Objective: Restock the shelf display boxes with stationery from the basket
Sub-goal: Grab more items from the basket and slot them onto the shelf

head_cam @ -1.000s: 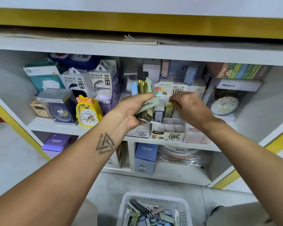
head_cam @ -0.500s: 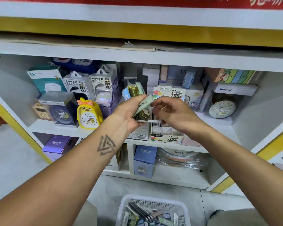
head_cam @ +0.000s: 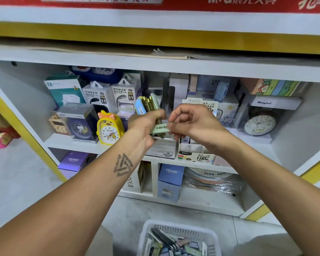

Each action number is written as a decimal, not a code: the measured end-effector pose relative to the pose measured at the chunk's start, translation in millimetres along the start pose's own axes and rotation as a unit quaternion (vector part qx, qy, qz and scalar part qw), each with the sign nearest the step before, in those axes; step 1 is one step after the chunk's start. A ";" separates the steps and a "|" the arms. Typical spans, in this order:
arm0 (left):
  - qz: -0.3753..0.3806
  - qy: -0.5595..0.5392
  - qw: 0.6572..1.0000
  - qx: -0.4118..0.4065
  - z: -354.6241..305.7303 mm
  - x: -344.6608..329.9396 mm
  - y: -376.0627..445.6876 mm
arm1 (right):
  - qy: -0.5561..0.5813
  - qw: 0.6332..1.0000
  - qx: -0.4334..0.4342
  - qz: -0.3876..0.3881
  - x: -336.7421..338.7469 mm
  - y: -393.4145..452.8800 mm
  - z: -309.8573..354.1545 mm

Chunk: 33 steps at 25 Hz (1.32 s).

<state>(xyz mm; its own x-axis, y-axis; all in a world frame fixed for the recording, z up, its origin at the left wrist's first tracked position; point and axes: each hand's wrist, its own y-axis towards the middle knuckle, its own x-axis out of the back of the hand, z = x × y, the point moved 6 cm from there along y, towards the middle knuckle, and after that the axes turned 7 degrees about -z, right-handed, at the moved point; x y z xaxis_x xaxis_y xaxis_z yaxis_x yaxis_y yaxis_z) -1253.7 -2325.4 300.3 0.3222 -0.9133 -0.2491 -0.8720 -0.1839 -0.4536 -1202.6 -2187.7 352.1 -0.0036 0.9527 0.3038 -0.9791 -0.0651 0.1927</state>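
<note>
A white shelving unit with yellow edge trim is filling the view under a red printed banner. Pale grey floor is showing on the left below. Soft, even light is falling across everything.

The left hand grips a fanned stack of lead cases; the right hand pinches a green case at its lower edge. Behind the hands stands a display box, below them a basket.
</note>
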 end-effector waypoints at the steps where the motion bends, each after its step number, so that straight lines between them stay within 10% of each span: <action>1: 0.008 -0.002 1.000 0.014 -2.2 3.2 1.3 | 0.000 1.000 -0.004 0.005 2.1 0.8 -0.3; 14: 0.020 -0.024 0.999 0.036 -31.3 45.1 16.1 | 0.227 0.960 -0.151 0.060 -8.6 17.7 -30.9; 21: 0.017 -0.023 0.999 0.022 -37.9 59.6 17.7 | -0.185 0.981 0.028 -0.054 -19.2 32.9 -28.1; 33: 0.004 -0.025 1.000 0.004 -45.2 77.3 22.3 | -0.234 0.970 0.066 -0.010 -59.0 37.1 -54.5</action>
<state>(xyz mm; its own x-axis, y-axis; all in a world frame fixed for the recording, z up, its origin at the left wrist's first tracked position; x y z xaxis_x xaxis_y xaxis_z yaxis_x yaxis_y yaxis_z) -1264.8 -2416.5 309.6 0.3331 -0.8958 -0.2943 -0.8717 -0.1735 -0.4583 -1249.8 -2230.1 290.5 0.1388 0.7171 0.6830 -0.9433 -0.1142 0.3116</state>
